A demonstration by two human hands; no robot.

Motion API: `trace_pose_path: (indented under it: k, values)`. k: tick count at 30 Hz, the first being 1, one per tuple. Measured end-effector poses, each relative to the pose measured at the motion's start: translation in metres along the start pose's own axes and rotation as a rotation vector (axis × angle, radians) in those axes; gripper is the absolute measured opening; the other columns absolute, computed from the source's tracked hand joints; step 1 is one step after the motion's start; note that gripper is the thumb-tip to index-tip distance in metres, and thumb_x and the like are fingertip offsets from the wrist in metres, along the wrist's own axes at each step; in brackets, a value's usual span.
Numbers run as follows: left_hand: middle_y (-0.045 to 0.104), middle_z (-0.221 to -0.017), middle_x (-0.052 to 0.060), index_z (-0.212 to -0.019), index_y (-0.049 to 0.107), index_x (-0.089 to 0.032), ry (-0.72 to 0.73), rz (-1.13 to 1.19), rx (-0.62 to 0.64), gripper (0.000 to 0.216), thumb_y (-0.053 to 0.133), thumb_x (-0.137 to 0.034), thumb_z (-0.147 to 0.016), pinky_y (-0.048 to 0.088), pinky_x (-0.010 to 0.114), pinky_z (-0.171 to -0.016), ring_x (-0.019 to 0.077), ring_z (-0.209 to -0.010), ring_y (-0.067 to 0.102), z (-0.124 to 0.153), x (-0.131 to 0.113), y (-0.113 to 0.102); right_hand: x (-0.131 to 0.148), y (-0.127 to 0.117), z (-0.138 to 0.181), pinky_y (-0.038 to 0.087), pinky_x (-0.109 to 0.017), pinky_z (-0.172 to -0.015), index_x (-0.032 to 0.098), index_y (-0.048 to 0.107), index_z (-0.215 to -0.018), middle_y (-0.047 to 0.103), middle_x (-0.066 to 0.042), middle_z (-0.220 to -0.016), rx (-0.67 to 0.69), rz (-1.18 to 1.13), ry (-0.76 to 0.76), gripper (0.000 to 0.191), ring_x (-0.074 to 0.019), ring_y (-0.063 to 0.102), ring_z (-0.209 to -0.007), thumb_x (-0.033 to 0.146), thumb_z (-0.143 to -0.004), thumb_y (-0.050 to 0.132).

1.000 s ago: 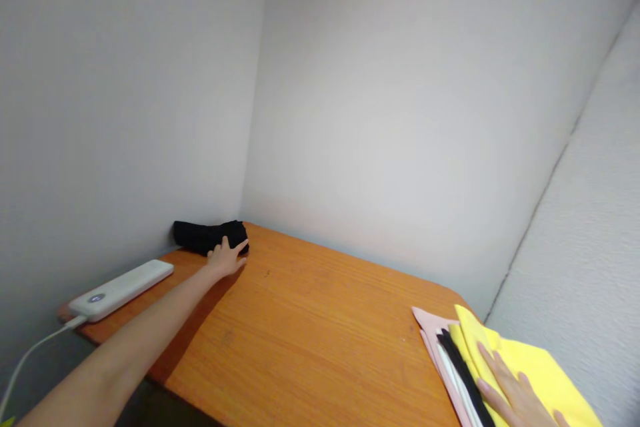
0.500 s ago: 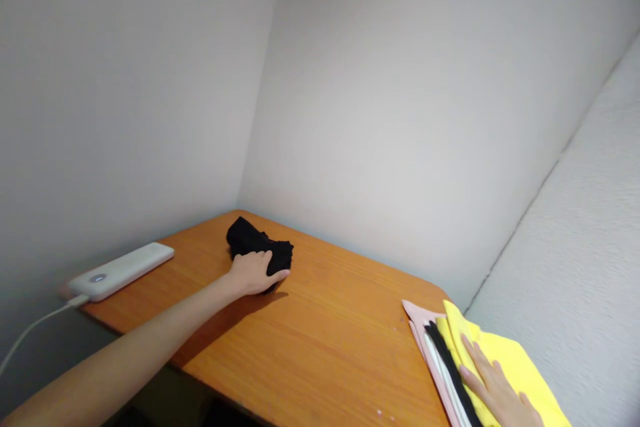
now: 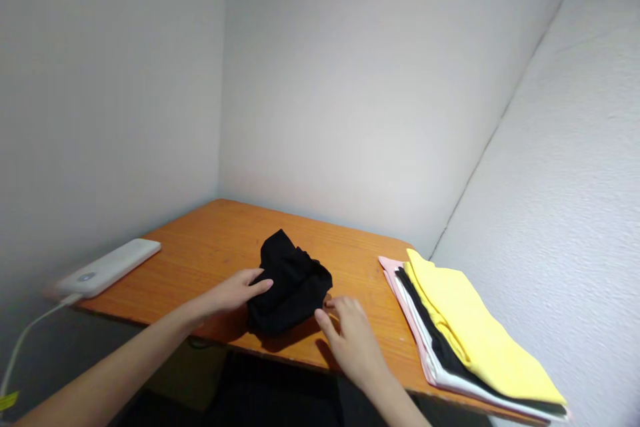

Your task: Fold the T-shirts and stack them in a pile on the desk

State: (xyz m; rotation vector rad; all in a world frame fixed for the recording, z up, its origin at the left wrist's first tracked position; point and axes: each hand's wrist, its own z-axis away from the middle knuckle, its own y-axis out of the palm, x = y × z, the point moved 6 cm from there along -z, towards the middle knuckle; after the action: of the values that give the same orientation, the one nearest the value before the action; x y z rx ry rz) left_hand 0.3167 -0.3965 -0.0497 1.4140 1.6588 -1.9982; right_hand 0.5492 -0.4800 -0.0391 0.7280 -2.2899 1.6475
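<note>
A bunched black cloth (image 3: 290, 287) is near the front edge of the wooden table, slightly raised on its near side. My left hand (image 3: 245, 290) grips its left side, thumb on top and the other fingers partly hidden behind the fabric. At the cloth's right edge is my right hand (image 3: 350, 333), thumb and fingers apart and slightly curled. Whether its fingertips touch the fabric is hard to tell. To the right lies a stack of folded fabric: a yellow piece (image 3: 465, 320) on top, then black (image 3: 440, 350), white (image 3: 440, 373) and pink (image 3: 407, 310) below.
A white power bank (image 3: 113, 268) with a white cable (image 3: 35, 330) plugged in lies at the table's left edge. Grey-white walls (image 3: 325, 93) close in the back and sides of the wooden table (image 3: 210, 253). The folded stack reaches the front right edge.
My left hand has brought the black cloth nearer and to the right. My right hand has left the yellow fabric and come to the cloth's right side. The view has shifted.
</note>
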Motion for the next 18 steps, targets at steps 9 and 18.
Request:
trace_pose_path:
  k: [9, 18]
  values:
    - [0.063, -0.128, 0.008, -0.123, 0.059, -0.022, 0.07, 0.278, -0.388, 0.052, 0.051, -0.058, -0.086, 0.04, 0.042, -0.107, 0.0288, -0.126, 0.052, 0.052, -0.01, -0.03, 0.018, -0.002, -0.014, 0.045, -0.031, -0.074, 0.019, 0.063, -0.081, 0.068, -0.006, -0.082, -0.016, -0.174, 0.029, 0.014, -0.0228, 0.062, -0.082, 0.016, -0.078, 0.05]
    - [0.065, -0.11, 0.001, -0.114, 0.059, -0.024, 0.277, -0.467, -0.996, 0.027, 0.047, -0.039, -0.094, 0.047, 0.034, -0.093, 0.0218, -0.102, 0.061, 0.123, -0.117, -0.132, 0.032, -0.174, 0.007, 0.042, -0.028, -0.064, 0.022, 0.062, -0.096, 0.066, -0.001, -0.083, -0.549, 0.012, -0.1, 0.024, -0.0177, 0.06, -0.071, 0.021, -0.079, 0.045]
